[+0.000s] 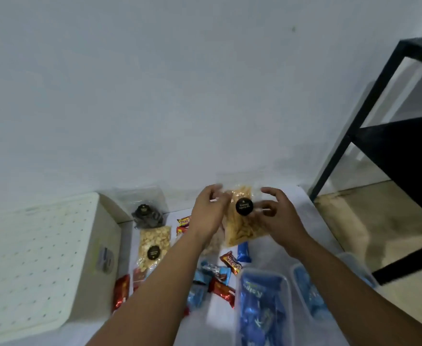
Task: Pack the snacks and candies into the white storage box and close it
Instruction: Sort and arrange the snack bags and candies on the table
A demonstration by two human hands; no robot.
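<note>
A clear bag of yellow stick snacks (242, 228) with a round black label is lifted off the white surface near the wall. My left hand (211, 211) grips its left upper edge and my right hand (276, 212) grips its right side. The white storage box (40, 258) stands at the left with its dotted lid on. Beside it lie a bag of pale round crackers (153, 242) and a bag of dark snacks (147, 216). Several small red and blue candy wrappers (220, 275) are scattered under my arms.
Two clear plastic tubs with blue-wrapped candies stand at the lower right (262, 308) (309, 295). A black metal shelf frame (379, 136) rises at the right over a tan floor. The white wall lies straight ahead.
</note>
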